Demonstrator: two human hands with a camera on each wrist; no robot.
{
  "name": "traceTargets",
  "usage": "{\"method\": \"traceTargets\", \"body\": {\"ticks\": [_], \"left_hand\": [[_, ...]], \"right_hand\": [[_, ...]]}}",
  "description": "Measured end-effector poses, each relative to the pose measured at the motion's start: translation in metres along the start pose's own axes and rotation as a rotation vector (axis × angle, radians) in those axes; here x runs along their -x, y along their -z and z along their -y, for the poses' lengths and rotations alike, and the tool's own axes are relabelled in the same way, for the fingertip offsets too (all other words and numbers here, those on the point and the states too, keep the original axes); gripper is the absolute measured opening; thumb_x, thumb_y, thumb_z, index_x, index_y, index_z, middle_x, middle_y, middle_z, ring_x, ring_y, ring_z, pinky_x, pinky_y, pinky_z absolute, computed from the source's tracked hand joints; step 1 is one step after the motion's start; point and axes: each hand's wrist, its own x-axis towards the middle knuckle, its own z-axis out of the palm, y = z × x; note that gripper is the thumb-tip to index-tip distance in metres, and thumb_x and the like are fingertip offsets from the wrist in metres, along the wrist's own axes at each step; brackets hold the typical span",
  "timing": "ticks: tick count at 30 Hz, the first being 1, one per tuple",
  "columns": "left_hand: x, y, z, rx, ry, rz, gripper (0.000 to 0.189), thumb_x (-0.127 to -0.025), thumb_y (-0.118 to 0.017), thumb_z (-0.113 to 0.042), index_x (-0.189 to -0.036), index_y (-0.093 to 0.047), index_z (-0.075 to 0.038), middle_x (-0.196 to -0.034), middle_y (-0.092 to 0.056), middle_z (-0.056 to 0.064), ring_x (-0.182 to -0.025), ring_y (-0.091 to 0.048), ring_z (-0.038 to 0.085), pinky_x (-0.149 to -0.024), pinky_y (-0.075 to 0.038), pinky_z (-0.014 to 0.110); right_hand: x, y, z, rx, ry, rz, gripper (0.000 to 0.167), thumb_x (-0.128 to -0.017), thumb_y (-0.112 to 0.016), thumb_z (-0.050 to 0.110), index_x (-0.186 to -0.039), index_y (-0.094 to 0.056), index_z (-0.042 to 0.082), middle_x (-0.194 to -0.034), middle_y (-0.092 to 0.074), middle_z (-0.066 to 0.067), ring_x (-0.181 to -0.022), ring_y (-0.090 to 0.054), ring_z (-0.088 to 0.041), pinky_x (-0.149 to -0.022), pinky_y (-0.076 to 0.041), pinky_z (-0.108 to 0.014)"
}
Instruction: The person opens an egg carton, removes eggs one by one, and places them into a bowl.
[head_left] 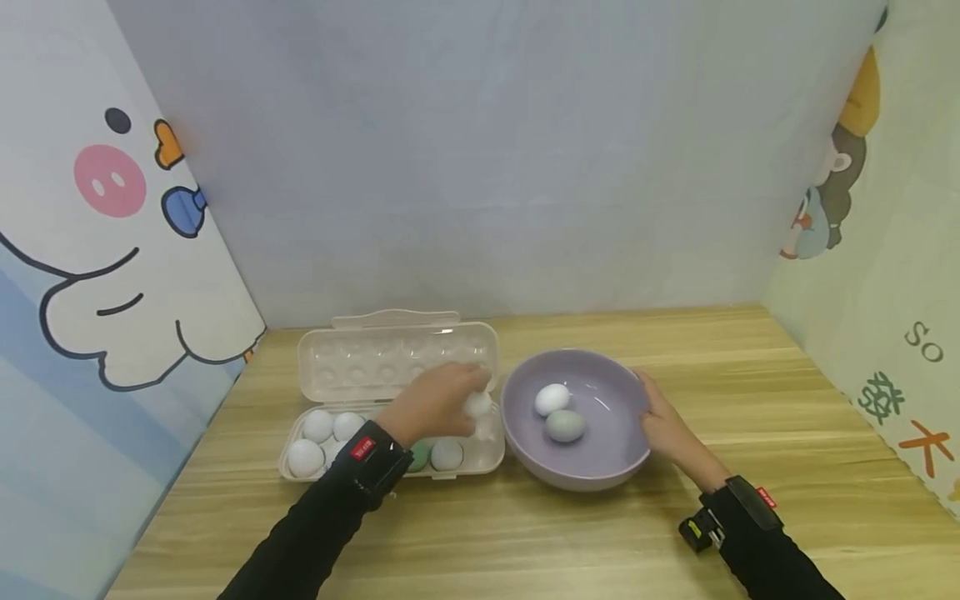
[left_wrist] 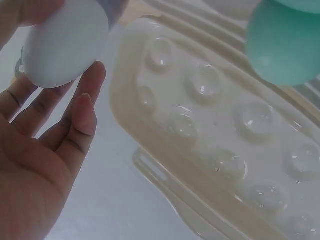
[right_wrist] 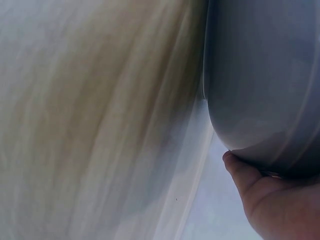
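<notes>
My left hand [head_left: 437, 402] pinches a white egg [left_wrist: 67, 45] between thumb and fingers, over the right end of a pale plastic egg carton [head_left: 491, 450]. The carton's lid [head_left: 397, 367] is folded back, showing rows of moulded hollows. Several white eggs [head_left: 306, 458] sit in its left part, with a green egg [head_left: 419, 456] and a pale egg [head_left: 447, 455] along the front row. Just right of the carton stands a purple bowl [head_left: 603, 442], holding a white egg [head_left: 552, 400] and a grey-green egg [head_left: 565, 426]. My right hand [head_left: 667, 427] grips the bowl's right rim.
Everything stands on a wood-grain table [head_left: 450, 542]. A plain pale backdrop [head_left: 480, 167] rises behind it. Printed cartoon panels close in the left [head_left: 112, 333] and right [head_left: 885, 333] sides. Dark sleeves and wrist straps cover both forearms.
</notes>
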Motion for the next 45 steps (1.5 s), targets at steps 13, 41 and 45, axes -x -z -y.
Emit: {"method": "traceTargets", "body": {"ticks": [13, 41, 45], "left_hand": [[-0.032, -0.008, -0.03, -0.019, -0.102, 0.005, 0.038, -0.063, -0.08, -0.018, -0.092, -0.055, -0.014, -0.084, -0.053, -0.004, -0.073, -0.053, 0.013, -0.062, -0.044, 0.025], [-0.058, -0.038, -0.049, -0.084, -0.097, 0.157, 0.019, -0.068, -0.08, -0.016, -0.083, -0.07, -0.016, -0.079, -0.057, -0.006, -0.071, -0.052, 0.012, -0.063, -0.042, 0.024], [-0.06, -0.042, -0.051, -0.137, -0.101, 0.17, 0.014, -0.07, -0.08, -0.02, -0.082, -0.072, -0.02, -0.077, -0.061, -0.007, -0.072, -0.055, 0.012, -0.066, -0.042, 0.026]], "right_hand": [[0.002, 0.0, -0.001, -0.001, -0.025, 0.011, 0.069, -0.076, -0.031, -0.016, -0.143, -0.017, -0.012, -0.144, -0.02, -0.039, -0.129, -0.025, -0.056, -0.099, -0.027, -0.065], [0.0, 0.002, -0.002, 0.002, -0.022, 0.015, 0.07, -0.077, -0.032, -0.016, -0.145, -0.016, -0.01, -0.145, -0.019, -0.037, -0.13, -0.023, -0.056, -0.098, -0.026, -0.067], [0.001, 0.001, -0.003, 0.009, -0.014, 0.013, 0.068, -0.078, -0.032, -0.016, -0.144, -0.017, -0.01, -0.145, -0.019, -0.037, -0.13, -0.023, -0.056, -0.099, -0.025, -0.067]]}}
